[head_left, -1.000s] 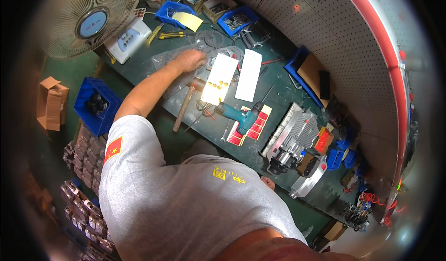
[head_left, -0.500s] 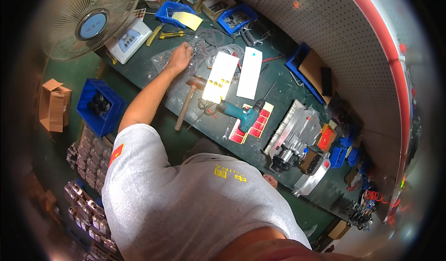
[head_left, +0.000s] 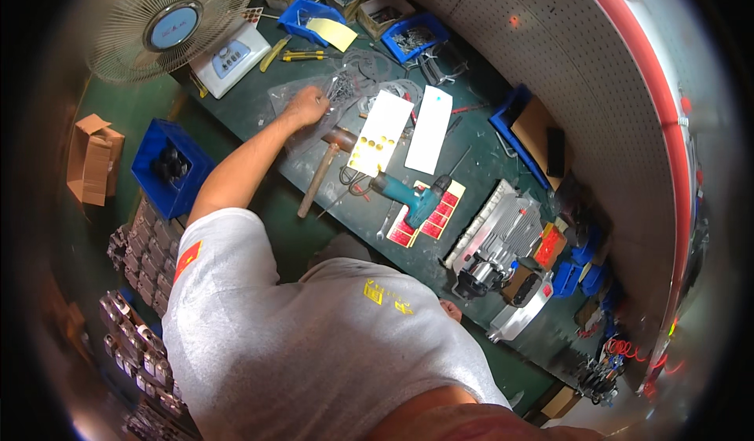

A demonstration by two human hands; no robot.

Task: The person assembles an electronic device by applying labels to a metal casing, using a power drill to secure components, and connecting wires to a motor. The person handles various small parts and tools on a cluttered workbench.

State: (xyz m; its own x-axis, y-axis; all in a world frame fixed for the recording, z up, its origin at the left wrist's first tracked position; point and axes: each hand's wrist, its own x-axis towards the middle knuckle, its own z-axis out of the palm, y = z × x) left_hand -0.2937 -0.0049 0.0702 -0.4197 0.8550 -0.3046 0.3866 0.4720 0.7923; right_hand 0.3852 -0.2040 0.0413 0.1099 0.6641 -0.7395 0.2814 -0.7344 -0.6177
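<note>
My left hand (head_left: pixel 309 106) reaches over the bench with its fingers curled, at a clear plastic bag (head_left: pixel 281 95) that has small metal parts (head_left: pixel 343 87) by its far end. Whatever the fingers pinch is too small or hidden to name. A hammer (head_left: pixel 318 178) lies just nearer to me, its head beside the wrist. White sheets, one (head_left: pixel 380 127) with round gold stickers and another (head_left: pixel 430 131) plain, rest to the hand's right. Only a bit of my right hand (head_left: pixel 450 310) shows past my shirt at the bench edge, near a grey metal motor housing (head_left: pixel 503 241); its fingers are hidden.
A teal power drill (head_left: pixel 416 201) lies on red label sheets (head_left: pixel 441 212). Along the back are blue bins (head_left: pixel 415 36), a yellow-handled cutter (head_left: pixel 302 55) and a white scale (head_left: pixel 229 60). A fan (head_left: pixel 173 25) stands at far left, above a blue crate (head_left: pixel 169 166) and an open carton (head_left: pixel 96 162).
The whole view has shifted slightly. My left hand has drawn back a little toward me from the metal parts, fingers still curled. The drill, hammer and housing stay put on the bench.
</note>
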